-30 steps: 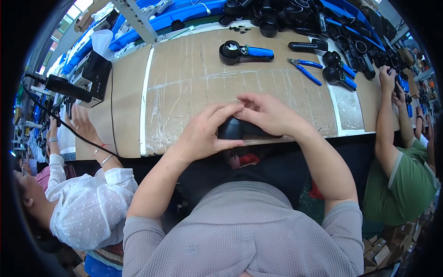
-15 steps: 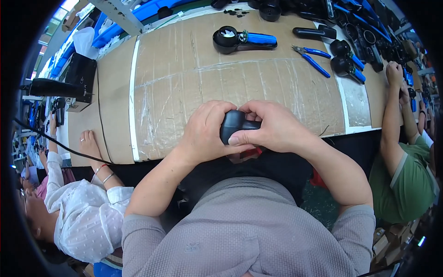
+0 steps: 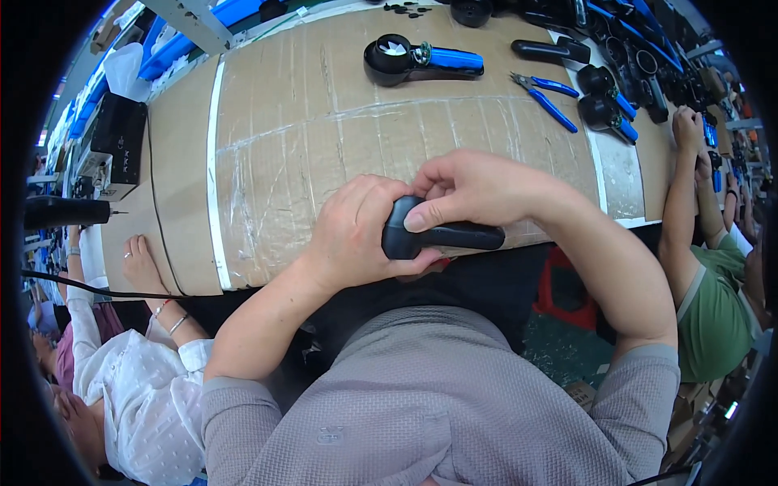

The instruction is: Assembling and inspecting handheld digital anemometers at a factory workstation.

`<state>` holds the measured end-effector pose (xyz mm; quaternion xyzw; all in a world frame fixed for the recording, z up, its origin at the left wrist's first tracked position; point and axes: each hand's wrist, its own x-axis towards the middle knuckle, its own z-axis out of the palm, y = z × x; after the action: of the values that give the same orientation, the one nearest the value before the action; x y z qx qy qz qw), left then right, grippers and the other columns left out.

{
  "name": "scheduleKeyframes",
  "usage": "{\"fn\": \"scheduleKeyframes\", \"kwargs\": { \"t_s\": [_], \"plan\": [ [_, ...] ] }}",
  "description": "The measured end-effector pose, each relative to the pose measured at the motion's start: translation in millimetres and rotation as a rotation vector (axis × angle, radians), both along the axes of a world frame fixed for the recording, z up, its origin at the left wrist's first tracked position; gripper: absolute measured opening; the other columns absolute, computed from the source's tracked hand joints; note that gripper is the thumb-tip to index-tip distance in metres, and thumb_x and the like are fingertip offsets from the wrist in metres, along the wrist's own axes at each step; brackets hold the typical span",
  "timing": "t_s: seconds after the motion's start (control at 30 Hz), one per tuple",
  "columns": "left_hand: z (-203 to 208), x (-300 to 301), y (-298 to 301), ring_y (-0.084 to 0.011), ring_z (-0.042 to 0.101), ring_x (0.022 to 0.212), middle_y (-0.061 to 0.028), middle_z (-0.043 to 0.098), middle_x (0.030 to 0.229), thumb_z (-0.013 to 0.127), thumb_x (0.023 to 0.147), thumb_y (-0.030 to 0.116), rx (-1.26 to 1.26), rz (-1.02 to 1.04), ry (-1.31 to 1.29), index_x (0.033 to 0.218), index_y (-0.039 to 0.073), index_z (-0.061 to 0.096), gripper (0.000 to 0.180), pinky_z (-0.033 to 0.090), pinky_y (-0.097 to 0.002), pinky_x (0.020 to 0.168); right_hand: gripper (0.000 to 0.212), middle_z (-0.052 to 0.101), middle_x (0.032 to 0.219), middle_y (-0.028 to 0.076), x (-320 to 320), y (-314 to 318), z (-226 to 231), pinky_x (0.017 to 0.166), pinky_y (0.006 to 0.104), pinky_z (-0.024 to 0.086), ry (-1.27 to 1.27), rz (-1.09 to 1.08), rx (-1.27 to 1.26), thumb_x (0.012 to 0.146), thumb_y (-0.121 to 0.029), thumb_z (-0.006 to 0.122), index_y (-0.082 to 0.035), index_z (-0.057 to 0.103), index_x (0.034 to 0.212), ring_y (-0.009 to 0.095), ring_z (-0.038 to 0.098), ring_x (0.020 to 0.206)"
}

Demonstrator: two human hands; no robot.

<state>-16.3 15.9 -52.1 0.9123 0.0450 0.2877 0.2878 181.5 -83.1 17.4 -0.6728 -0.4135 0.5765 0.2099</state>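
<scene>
A black plastic housing with a rounded head and a straight handle is held at the table's near edge, its handle pointing right. My left hand is closed round the left side of the rounded head. My right hand grips the head from above, thumb pressed on top where the handle begins and fingers curled behind it. Farther off lies a similar open housing, showing a white fan wheel and a blue cylinder in its handle. Blue-handled cutting pliers rest to its right.
The tabletop is cardboard under clear tape. A black power screwdriver hangs at the left beside a black box. More black housings crowd the far right. Co-workers sit on both sides, one with a hand on the table.
My right hand has shifted up and off the handle, which now shows to the right. My left hand stays round the head. The power screwdriver at the left has swung nearer.
</scene>
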Motion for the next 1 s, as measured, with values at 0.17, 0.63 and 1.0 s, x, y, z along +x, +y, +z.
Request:
{"fn": "scheduleKeyframes", "kwargs": {
  "t_s": [0.17, 0.63, 1.0],
  "plan": [
    [-0.8, 3.8, 4.0, -0.0252, 0.066, 0.083, -0.0072, 0.065, 0.096, 0.093, 0.067, 0.039, -0.028, -0.003, 0.007, 0.112, 0.007, 0.065, 0.062, 0.056, -0.0336, 0.076, 0.036, 0.068, 0.078, 0.004, 4.6, 11.3, 4.0, 0.062, 0.0257, 0.048, -0.057, 0.119, -0.060, 0.087, -0.030, 0.084, 0.000, 0.074, 0.103, 0.013, 0.060, 0.066],
    [1.4, -6.3, -0.7, -0.0272, 0.067, 0.091, -0.0097, 0.065, 0.105, 0.091, 0.070, 0.034, 0.041, 0.119, 0.026, 0.115, 0.006, 0.063, 0.060, 0.055, -0.0357, 0.083, 0.031, 0.071, 0.100, 0.009, -23.4, -61.5, -32.4, 0.079, 0.0289, 0.052, -0.279, -0.198, 0.532, 0.088, -0.015, 0.081, 0.000, 0.072, 0.114, 0.018, 0.064, 0.087],
    [34.4, -1.0, -8.5, -0.0292, 0.061, 0.120, -0.0097, 0.066, 0.125, 0.084, 0.080, 0.023, 0.205, 0.119, 0.133, 0.117, 0.005, 0.067, 0.044, 0.048, -0.0414, 0.102, 0.036, 0.069, 0.118, 0.010, -30.3, -87.8, -54.8, 0.091, 0.0338, 0.051, -0.460, -0.305, 0.748, 0.088, -0.005, 0.077, -0.003, 0.072, 0.124, 0.024, 0.063, 0.103]
  ]
}}
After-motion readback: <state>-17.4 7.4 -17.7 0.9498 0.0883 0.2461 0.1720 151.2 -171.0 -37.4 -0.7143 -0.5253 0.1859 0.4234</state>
